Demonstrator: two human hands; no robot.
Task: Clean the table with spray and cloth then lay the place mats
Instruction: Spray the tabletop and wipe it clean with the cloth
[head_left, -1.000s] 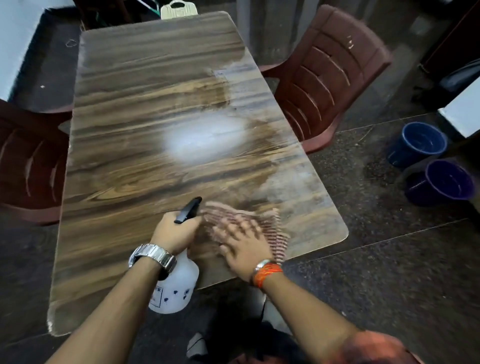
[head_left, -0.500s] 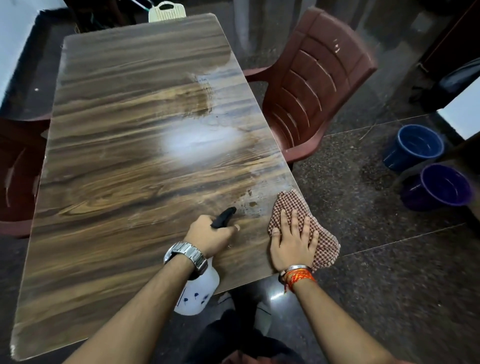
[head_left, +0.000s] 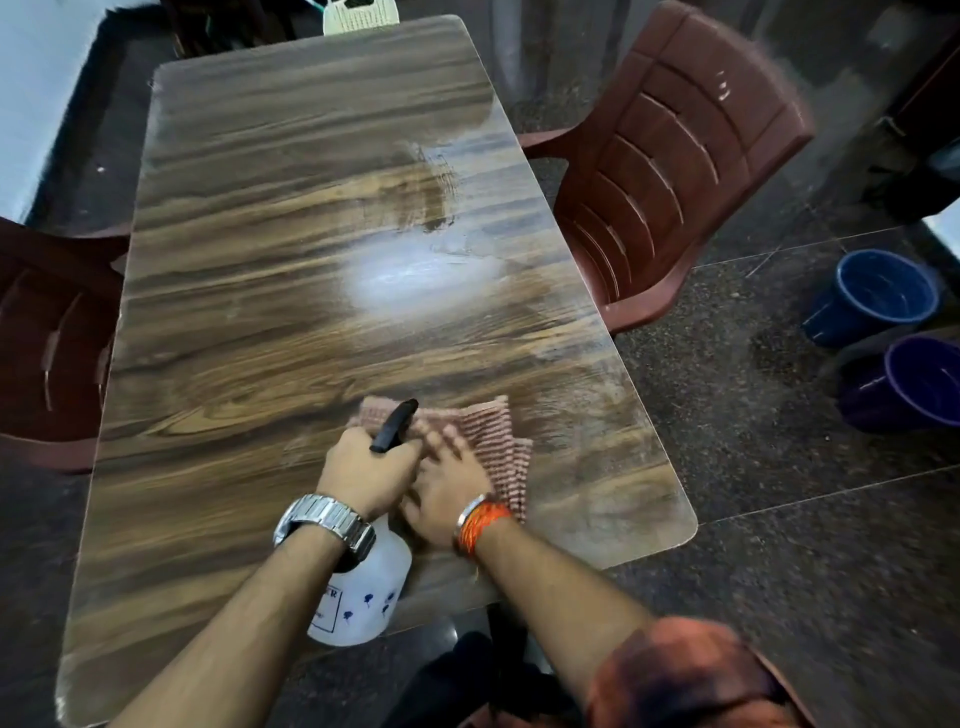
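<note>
My left hand (head_left: 366, 475) grips the black trigger head of a white spray bottle (head_left: 363, 592), held just over the near end of the wood-grain table (head_left: 249, 322). Right beside it, my right hand (head_left: 449, 483) presses flat on a red checked cloth (head_left: 493, 436) lying on the table top; the hand and cloth are blurred. Wet streaks and a bright glare patch show on the table's middle and right side. No place mats are in view.
A brown plastic chair (head_left: 670, 171) stands at the table's right side and another chair (head_left: 47, 338) at its left. Two blue buckets (head_left: 878, 296) (head_left: 914, 384) sit on the dark floor at the right. A cream plastic object (head_left: 358, 15) peeks over the far end.
My right hand has swept the cloth left from the table's near right edge to beside the spray bottle. My left hand still holds the bottle in much the same place.
</note>
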